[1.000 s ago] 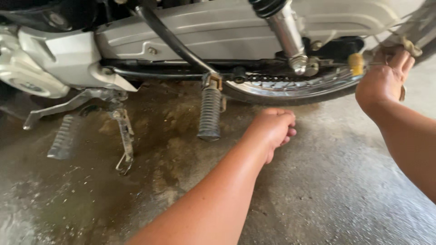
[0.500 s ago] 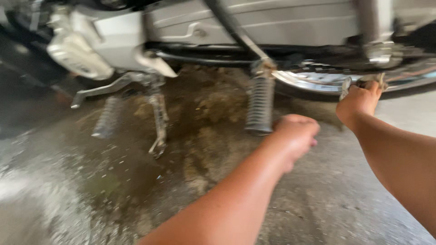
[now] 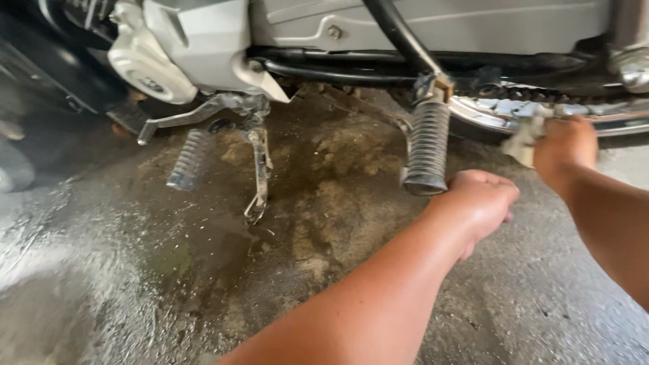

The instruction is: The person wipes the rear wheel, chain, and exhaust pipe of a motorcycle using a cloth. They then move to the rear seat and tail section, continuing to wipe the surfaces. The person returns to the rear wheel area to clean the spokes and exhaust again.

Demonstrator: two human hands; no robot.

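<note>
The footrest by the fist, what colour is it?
Black ribbed rubber footrest, clearest in the head view.

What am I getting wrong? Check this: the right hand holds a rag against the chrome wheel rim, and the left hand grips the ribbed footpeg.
The left hand part is wrong. In the head view it is a closed fist just beside the ribbed footpeg, not wrapped around it. The right hand does hold the rag at the chrome wheel rim.
</note>
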